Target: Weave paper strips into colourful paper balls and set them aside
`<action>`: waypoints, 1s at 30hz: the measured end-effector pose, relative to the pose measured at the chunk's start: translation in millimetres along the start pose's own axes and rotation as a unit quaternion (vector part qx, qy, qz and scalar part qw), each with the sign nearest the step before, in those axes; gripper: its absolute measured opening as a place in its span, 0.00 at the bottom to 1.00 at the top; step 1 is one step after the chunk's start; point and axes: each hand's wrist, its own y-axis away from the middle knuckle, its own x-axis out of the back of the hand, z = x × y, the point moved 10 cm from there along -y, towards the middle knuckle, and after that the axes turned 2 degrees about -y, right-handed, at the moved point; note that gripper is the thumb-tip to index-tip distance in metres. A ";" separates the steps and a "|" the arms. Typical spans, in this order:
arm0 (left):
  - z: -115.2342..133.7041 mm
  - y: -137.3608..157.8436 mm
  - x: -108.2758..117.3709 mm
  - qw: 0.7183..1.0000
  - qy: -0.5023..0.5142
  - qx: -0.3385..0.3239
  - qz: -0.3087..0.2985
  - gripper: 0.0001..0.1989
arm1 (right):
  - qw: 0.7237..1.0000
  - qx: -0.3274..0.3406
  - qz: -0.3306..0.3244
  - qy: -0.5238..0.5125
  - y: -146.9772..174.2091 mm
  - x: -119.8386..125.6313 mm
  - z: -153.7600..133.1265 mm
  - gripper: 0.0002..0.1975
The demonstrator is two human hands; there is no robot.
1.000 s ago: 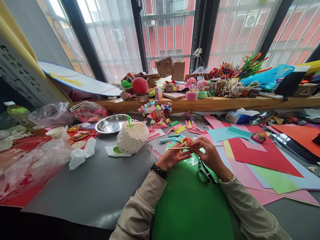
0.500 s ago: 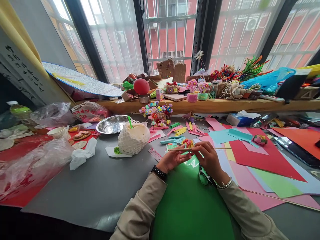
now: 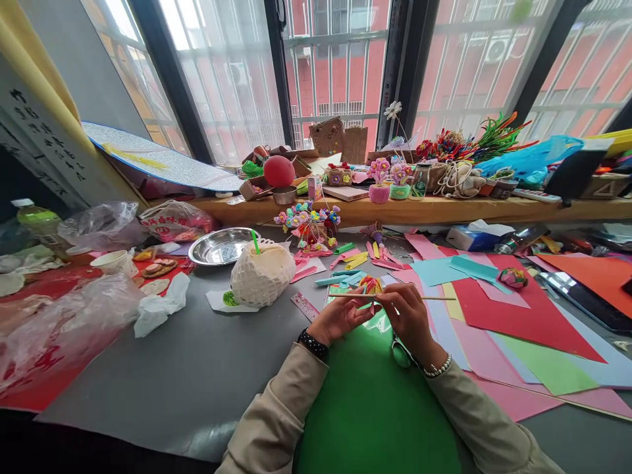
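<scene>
My right hand (image 3: 405, 317) is closed in a pinch on a thin wooden stick (image 3: 439, 298), which lies level and pokes out on both sides. My left hand (image 3: 340, 320) is turned palm up with its fingers curled under the stick's other half, gripping it. Between the fingertips of both hands shows a small bit of pink paper (image 3: 372, 308), mostly hidden. Just beyond the fingers sits a red and yellow folded paper piece (image 3: 370, 284), partly covered. Scissors (image 3: 401, 354) with a green part lie by my right wrist, on a green sheet (image 3: 375, 408).
Coloured paper sheets (image 3: 523, 316) overlap on the right, with a paper ball (image 3: 513, 277) on them. Folded strips (image 3: 355, 260) lie ahead. Left stand a netted coconut (image 3: 261, 273) with a green straw and a steel plate (image 3: 217, 247). A pink ruler (image 3: 305, 306) lies near my left hand.
My right hand and wrist have shifted slightly left and down, with the stick still held. The left hand stays nearly in place, and the view has moved a little.
</scene>
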 end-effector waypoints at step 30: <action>42.5 8.1 19.5 0.932 -0.262 -0.201 0.147 0.26 | 0.968 -0.250 0.012 -0.019 0.8 17.9 64.7 0.13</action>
